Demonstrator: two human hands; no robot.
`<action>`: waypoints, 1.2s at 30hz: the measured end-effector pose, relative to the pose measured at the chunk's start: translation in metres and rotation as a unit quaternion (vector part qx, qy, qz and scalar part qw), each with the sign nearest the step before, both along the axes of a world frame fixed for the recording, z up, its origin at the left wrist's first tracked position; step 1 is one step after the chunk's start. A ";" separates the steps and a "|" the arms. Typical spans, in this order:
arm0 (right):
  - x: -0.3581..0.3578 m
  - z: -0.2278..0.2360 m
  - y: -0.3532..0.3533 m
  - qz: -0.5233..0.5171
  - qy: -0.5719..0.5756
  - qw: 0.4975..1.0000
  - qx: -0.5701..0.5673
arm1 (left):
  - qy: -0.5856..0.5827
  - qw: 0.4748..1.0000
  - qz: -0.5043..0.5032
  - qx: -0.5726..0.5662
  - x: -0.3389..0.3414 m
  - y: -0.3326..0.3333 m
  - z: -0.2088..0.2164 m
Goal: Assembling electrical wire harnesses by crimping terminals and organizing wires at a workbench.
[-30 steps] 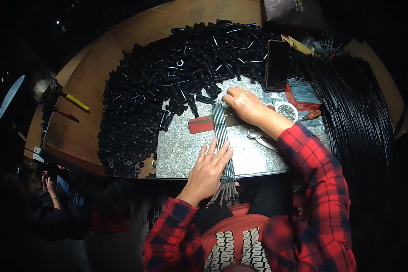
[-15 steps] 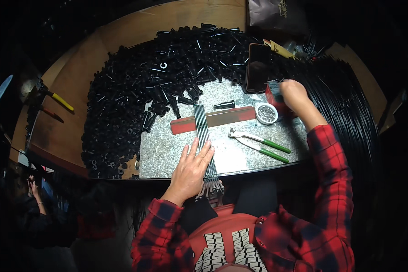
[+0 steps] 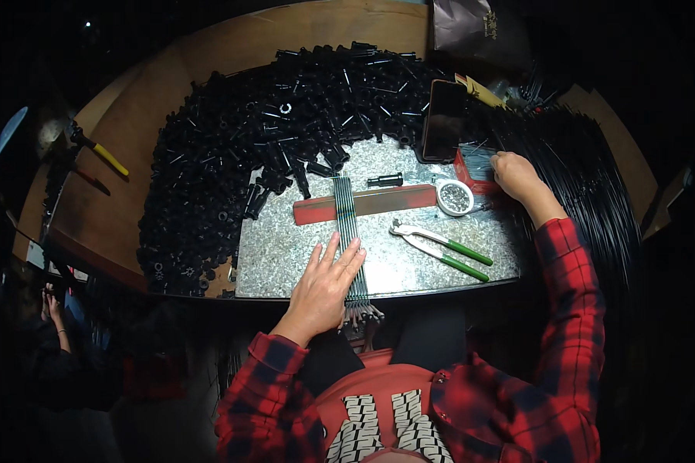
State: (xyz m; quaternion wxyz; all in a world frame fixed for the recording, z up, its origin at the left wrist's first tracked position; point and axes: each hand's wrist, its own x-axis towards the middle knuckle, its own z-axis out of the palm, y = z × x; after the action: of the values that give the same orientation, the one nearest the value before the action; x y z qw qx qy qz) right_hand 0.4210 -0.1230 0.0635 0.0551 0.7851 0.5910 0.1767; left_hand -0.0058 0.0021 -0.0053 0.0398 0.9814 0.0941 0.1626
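Note:
My left hand (image 3: 320,287) lies flat with fingers stretched out on a row of thin dark rods (image 3: 345,204). The rods rest side by side across a red and brown bar (image 3: 390,202), and their knobbed near ends stick out past the table edge. My right hand (image 3: 520,177) is at the right side of a red tray (image 3: 462,170) that holds thin pieces. Its fingers are curled together; whatever lies between them is too small to make out. Beside the tray stands a white cup (image 3: 439,202) of small shiny bits. Pincers with green handles (image 3: 444,251) lie nearer me.
A big heap of black tubular parts (image 3: 232,154) covers the table's left and back. One black tubular part (image 3: 384,180) lies behind the bar. A phone (image 3: 443,119) stands near the heap. Long black rods (image 3: 587,170) are piled at right. Yellow-handled pliers (image 3: 110,158) are far left.
My right hand has shifted right and slightly nearer, uncovering more of the red tray. My left hand stays flat on the rods.

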 end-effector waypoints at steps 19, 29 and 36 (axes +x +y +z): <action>-0.016 0.010 0.003 0.071 0.026 0.994 0.084 | -0.004 0.997 -0.007 -0.083 0.000 -0.001 0.007; -0.139 -0.009 0.100 0.221 0.140 0.957 0.129 | -0.016 0.997 -0.008 -0.080 -0.001 -0.002 0.005; -0.155 -0.034 0.127 0.232 0.093 0.961 0.119 | -0.028 0.998 -0.014 -0.061 0.001 0.001 -0.007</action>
State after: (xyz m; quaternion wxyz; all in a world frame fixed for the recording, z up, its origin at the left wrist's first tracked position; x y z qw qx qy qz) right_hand 0.2663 0.0039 0.0292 -0.1366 0.6403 0.7340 0.1806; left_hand -0.0048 0.0028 -0.0119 0.1047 0.9733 0.0893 0.1836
